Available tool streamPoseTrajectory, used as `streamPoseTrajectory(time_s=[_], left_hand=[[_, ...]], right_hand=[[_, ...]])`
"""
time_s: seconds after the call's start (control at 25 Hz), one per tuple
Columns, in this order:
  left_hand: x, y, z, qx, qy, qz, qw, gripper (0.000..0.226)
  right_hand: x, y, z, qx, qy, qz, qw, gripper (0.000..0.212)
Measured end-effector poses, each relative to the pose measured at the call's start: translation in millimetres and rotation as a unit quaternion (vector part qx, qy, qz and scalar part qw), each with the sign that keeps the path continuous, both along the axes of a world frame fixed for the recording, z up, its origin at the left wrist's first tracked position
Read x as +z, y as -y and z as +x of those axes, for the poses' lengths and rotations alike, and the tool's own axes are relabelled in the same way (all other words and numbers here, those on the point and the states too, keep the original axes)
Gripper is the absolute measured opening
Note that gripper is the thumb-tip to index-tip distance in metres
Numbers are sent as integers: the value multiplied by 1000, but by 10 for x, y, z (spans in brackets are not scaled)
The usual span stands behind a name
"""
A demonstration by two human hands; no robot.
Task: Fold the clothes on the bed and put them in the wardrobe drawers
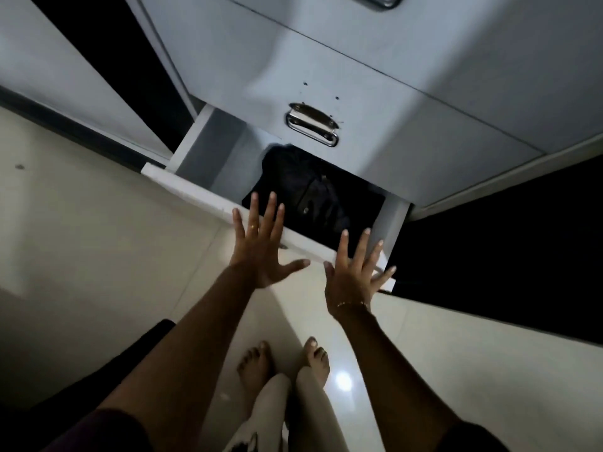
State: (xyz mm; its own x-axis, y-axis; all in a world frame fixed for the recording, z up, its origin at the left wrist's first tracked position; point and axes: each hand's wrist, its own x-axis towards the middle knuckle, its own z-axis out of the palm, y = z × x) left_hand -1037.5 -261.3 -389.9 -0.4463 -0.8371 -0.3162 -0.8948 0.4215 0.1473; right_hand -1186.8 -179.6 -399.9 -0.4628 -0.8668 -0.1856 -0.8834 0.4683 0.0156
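Bottom drawer of the grey wardrobe is pulled out toward the person. A dark folded garment lies inside it, in the right-hand part of the drawer; the left part looks bare. The garment's exact type is hard to tell in the dim light; it seems to have a pocket or tag patch on top.

Key relation: the drawer's front rim runs diagonally from upper left to lower right, and both hands sit right at that rim, ahead of the person's bare feet. The garment lies just beyond the fingertips, forward and slightly right of the left hand and forward-left of the right hand. The left hand's fingers overlap the rim and reach the garment's near edge in view; whether they touch the rim or hover over it cannot be told. The right hand is over the rim's right end, near the drawer's right corner.

Both hands are spread flat and wide, fingers splayed, palms facing down and forward, holding nothing. There is a ring on the left hand and a thin bracelet on the right wrist.

Judgement: the garment is already placed, so pushing the drawer shut probably comes next. The push would go along the drawer's slide axis, up and right in view, under the closed drawer with the metal handle. With both palms on the front it should go in square.
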Motion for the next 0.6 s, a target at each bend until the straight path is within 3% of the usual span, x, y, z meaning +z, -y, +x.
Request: streamPoseTrajectory(time_s=[0.12, 0.28, 0.44, 0.6], left_hand=[[71, 239, -213, 18, -70, 10, 997, 115], [-27, 51, -402, -86, -67, 21, 994, 106], [-32, 246, -752, -37, -100, 132, 985, 105], [-162, 327, -1018, 7, -146, 163, 976, 100]], right_hand=[[82, 188, -196, 30, -33, -6, 999, 87], [97, 85, -192, 73, 19, 68, 995, 84], [18, 359, -249, -41, 157, 79, 984, 74], [-33, 521, -257, -85, 197, 57, 975, 74]])
